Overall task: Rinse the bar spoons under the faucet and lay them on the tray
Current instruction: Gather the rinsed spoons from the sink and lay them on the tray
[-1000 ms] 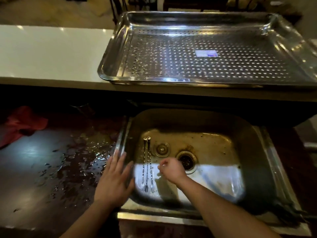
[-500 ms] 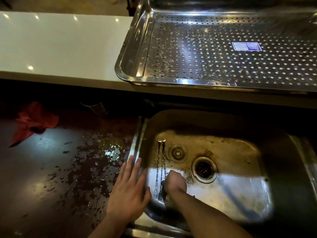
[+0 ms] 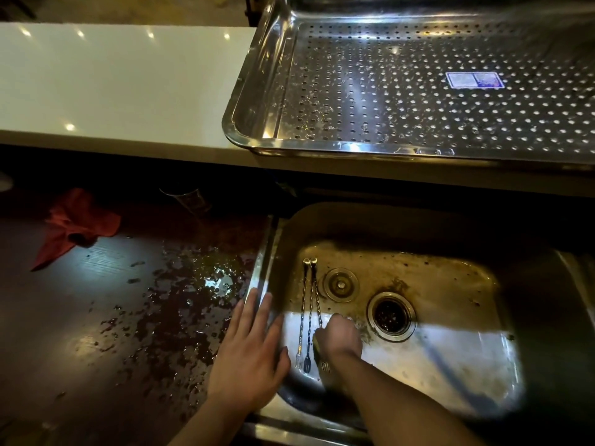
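Note:
Twisted-handle bar spoons (image 3: pixel 304 312) with small fork ends lie side by side on the floor of the steel sink (image 3: pixel 450 375), left of the drain. My right hand (image 3: pixel 338 338) is down in the basin with its fingers curled round the rightmost spoon; its fork end pokes out below the wrist. My left hand (image 3: pixel 249 352) rests flat, fingers straight, on the sink's left rim. The perforated steel tray (image 3: pixel 277 91) sits on the raised white counter behind the sink. No faucet shows.
A round strainer plug (image 3: pixel 340 284) lies beside the open drain (image 3: pixel 391 316). The dark worktop (image 3: pixel 96 333) left of the sink is spattered with water. A red cloth (image 3: pixel 75 225) lies at its far left, and a glass (image 3: pixel 190 201) stands in shadow under the white counter (image 3: pixel 112 82).
My right hand has dropped from above the sink floor onto the spoons and closed on the rightmost one. The view has shifted nearer and leftward; my left hand stays on the rim.

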`<state>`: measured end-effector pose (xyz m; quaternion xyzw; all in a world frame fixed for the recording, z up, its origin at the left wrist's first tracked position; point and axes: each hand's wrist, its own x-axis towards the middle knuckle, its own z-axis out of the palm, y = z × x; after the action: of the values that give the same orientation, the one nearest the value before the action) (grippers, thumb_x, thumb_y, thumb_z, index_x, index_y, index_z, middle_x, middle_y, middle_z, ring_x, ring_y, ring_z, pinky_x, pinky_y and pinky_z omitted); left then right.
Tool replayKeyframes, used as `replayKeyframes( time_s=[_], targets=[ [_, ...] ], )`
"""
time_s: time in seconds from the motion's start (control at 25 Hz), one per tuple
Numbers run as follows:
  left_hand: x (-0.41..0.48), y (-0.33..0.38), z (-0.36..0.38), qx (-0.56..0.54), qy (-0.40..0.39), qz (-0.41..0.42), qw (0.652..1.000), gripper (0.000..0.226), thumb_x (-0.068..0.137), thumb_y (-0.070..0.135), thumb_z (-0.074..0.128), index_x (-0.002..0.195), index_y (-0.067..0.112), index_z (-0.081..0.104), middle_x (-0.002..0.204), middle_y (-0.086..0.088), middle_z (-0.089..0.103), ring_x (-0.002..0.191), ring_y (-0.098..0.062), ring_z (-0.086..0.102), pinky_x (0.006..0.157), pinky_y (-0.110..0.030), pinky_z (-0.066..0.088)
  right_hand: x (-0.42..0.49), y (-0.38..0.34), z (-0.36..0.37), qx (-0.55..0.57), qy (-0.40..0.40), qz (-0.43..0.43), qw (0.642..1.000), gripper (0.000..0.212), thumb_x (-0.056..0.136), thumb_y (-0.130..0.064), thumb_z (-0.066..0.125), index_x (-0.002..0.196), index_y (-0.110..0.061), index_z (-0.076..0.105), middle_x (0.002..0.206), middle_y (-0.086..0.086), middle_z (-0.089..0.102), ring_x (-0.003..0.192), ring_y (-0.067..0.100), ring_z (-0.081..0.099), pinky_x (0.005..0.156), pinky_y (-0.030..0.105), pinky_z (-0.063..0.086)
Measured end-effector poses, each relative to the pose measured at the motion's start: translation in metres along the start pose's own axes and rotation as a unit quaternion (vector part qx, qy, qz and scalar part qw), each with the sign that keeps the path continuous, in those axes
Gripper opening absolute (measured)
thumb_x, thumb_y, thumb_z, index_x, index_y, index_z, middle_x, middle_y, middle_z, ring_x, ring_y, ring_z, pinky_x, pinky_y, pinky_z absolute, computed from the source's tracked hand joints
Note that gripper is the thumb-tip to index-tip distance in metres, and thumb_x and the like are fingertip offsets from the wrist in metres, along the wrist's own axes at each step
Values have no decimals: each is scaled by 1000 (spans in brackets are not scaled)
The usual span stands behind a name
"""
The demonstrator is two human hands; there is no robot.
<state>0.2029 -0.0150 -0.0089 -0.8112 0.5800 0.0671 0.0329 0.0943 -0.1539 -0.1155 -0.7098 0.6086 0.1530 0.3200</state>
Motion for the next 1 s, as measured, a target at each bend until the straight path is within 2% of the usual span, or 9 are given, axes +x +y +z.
replayKeyframes(
  time_s=[0.2,0.32,0.4,0.48,0.68,0.8,0.88,1.0],
  targets=[
    [1,0,2,2,8,4,1000,57,91,49,39,138,19,48,160,-11,16,149,-31,-5,116,-52,17,7,-8,0,-16,-2,-24,1000,14,90,-13,57,97,-15,70,99,6,72,96,25,69,76,31,55],
    [0,-1,2,0,18,6,1000,57,90,49,40,137,18,50,160,-12,19,149,-31,-3,116,-51,17,7,-6,-5,6,-16,0,1000,13,87,-31,63,91,-20,68,89,1,68,83,20,64,70,27,54],
    [-1,-1,3,-2,20,6,1000,57,89,49,42,136,18,51,160,-12,19,149,-30,-4,116,-50,14,6,-2,-12,10,-14,6,1000,16,84,-33,64,89,-19,68,88,3,67,77,21,58,66,24,49],
    [-1,-1,2,-4,23,7,1000,56,89,48,42,134,18,52,160,-12,19,149,-30,-5,117,-50,13,6,3,-23,9,-18,-3,1000,13,81,-28,67,86,-15,70,87,6,68,76,21,58,62,25,46],
    [-2,1,-2,-9,41,8,999,50,89,49,40,129,21,53,159,-12,20,149,-29,-7,118,-49,7,-5,15,-59,57,13,-44,997,7,79,-7,66,78,-7,72,78,10,71,74,23,67,59,31,52],
    [-4,-1,0,-15,62,9,998,51,90,50,41,133,24,46,160,-9,17,149,-28,-6,117,-47,2,-23,26,-80,94,43,-56,993,12,81,-8,62,78,-14,72,74,3,67,71,19,62,53,24,42],
    [-7,-1,0,-18,71,12,997,50,88,49,45,132,24,48,158,-10,22,149,-29,-2,117,-44,0,-41,36,-96,99,66,-67,991,13,83,-11,63,83,-21,72,75,-5,65,72,16,59,53,21,37],
    [-7,1,-1,-12,66,3,998,50,88,52,43,129,24,53,156,-11,26,148,-28,0,117,-43,-5,-69,53,-120,112,90,-127,981,19,84,-10,64,82,-29,67,79,-10,67,75,12,61,60,23,45]
  ],
)
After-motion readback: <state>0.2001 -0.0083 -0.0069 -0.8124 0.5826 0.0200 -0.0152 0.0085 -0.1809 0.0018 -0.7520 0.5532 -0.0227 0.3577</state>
